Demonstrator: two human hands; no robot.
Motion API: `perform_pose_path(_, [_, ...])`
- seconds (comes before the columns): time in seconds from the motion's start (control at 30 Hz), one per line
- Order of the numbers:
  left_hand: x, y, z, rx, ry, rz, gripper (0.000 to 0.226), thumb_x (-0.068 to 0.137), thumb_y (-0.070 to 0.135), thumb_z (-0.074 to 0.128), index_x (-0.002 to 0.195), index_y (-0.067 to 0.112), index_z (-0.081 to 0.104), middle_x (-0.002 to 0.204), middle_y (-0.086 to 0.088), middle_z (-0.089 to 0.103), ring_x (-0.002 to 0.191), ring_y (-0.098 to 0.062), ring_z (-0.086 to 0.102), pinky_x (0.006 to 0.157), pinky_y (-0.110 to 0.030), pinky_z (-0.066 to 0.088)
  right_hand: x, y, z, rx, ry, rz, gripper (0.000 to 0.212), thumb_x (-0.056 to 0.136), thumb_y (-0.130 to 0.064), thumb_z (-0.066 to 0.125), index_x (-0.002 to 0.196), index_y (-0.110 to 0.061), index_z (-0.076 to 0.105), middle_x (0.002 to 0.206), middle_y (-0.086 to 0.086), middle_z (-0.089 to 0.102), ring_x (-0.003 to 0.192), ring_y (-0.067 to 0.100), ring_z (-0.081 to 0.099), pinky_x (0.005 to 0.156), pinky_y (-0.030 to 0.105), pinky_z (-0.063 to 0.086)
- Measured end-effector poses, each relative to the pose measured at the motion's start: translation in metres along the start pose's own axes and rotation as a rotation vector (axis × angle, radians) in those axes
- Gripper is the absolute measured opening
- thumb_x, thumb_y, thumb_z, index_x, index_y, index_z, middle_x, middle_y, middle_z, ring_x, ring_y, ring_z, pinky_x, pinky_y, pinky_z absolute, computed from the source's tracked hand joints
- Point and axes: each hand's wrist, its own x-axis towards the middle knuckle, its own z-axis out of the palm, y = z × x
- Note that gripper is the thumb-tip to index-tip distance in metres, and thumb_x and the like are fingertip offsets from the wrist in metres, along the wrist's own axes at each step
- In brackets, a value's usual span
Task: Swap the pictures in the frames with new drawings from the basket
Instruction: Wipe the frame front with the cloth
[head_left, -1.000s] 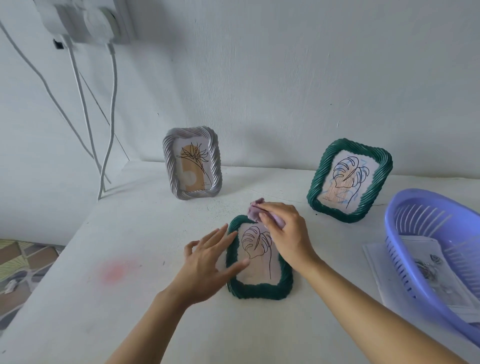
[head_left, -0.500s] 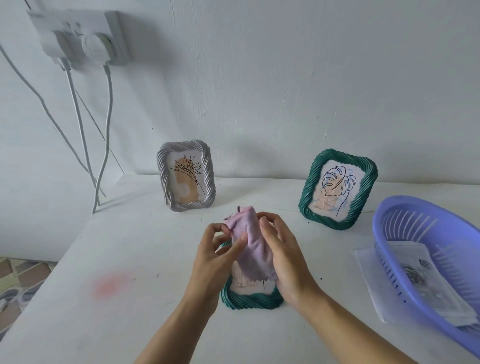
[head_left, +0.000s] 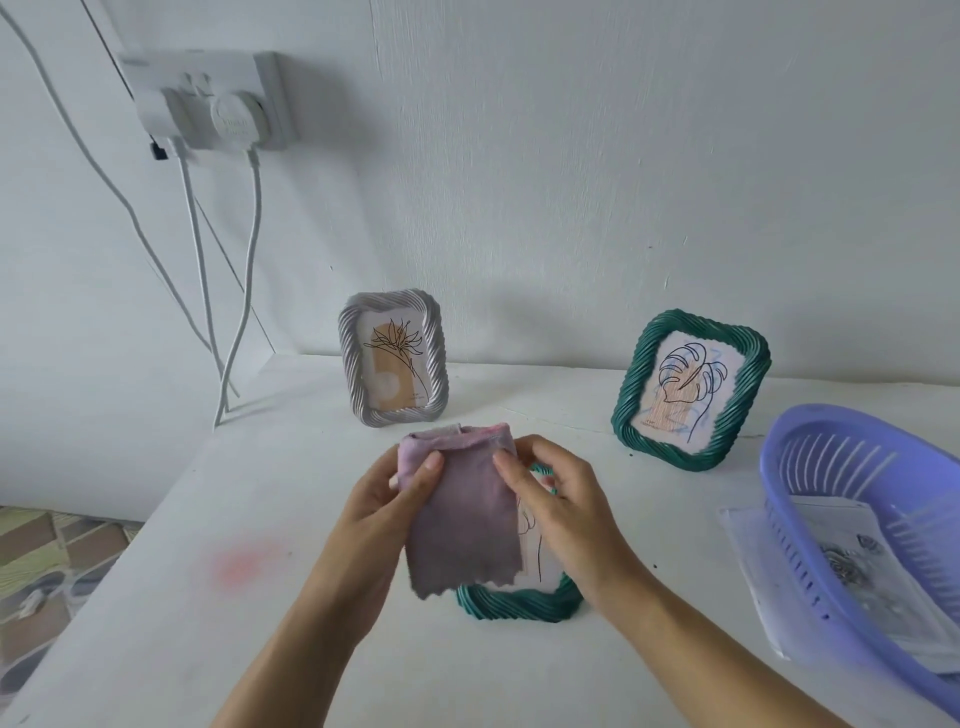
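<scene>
One white worktop (head_left: 156, 597) bearing a purple basket (head_left: 779, 519) at 3 o'clock with drawings (head_left: 852, 566) inside, an upright green frame (head_left: 691, 389) at 2 o'clock, an upright grey frame (head_left: 393, 358) at 12 o'clock, and a flat green frame (head_left: 519, 605) at centre, below a lilac cloth (head_left: 460, 514) pinched near its top by the left hand (head_left: 374, 514) and right hand (head_left: 566, 509).

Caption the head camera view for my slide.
The left hand and right hand hold a purple cloth over a green frame lying flat.

Soft, even daylight, faint shadows, wide-angle bending at slightly blurred edges.
</scene>
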Motion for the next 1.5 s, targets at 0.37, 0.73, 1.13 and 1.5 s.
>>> perform_pose_path(0.37, [0.025, -0.009, -0.101, 0.314, 0.379, 0.035, 0.014, 0.099, 0.036, 0.058, 0.103, 0.027, 0.068, 0.095, -0.011, 0.075, 0.093, -0.037, 0.070, 0.081, -0.055, 0.055, -0.003, 0.086, -0.031, -0.787, 0.131, 0.066, 0.037, 0.096, -0.047, 0.053, 0.130, -0.031, 0.054, 0.128, -0.015, 0.057, 0.128, 0.012, 0.042, 0.105, 0.049, 0.038])
perform_pose_path(0.73, [0.053, -0.043, -0.159, 0.849, 0.526, -0.092, 0.017, 0.097, 0.032, 0.060, 0.101, 0.016, 0.062, 0.093, -0.010, 0.067, 0.094, -0.037, 0.060, 0.072, -0.037, 0.039, -0.004, 0.116, -0.015, -1.143, 0.146, 0.081, 0.053, 0.099, -0.054, 0.017, 0.126, -0.031, 0.056, 0.144, -0.004, 0.049, 0.132, 0.020, 0.046, 0.110, 0.062, 0.023])
perform_pose_path(1.13, [0.039, -0.072, -0.169, 1.392, 0.556, 0.380, 0.009, 0.089, 0.024, 0.071, 0.098, 0.024, 0.069, 0.102, 0.000, 0.064, 0.096, -0.033, 0.057, 0.081, -0.044, 0.035, -0.003, 0.123, -0.017, -1.115, 0.169, 0.087, 0.049, 0.098, -0.054, 0.022, 0.127, -0.035, 0.056, 0.146, -0.007, 0.046, 0.136, 0.016, 0.041, 0.114, 0.058, 0.017])
perform_pose_path(1.5, [0.032, -0.090, -0.166, 1.549, 0.226, 0.076, 0.050, 0.099, 0.058, 0.007, 0.146, 0.053, 0.023, 0.157, 0.020, 0.029, 0.139, -0.020, 0.033, 0.098, -0.054, 0.032, -0.006, 0.116, -0.016, -1.067, 0.184, 0.091, 0.054, 0.095, -0.055, 0.022, 0.131, -0.033, 0.057, 0.148, -0.010, 0.045, 0.137, 0.012, 0.040, 0.117, 0.054, 0.011])
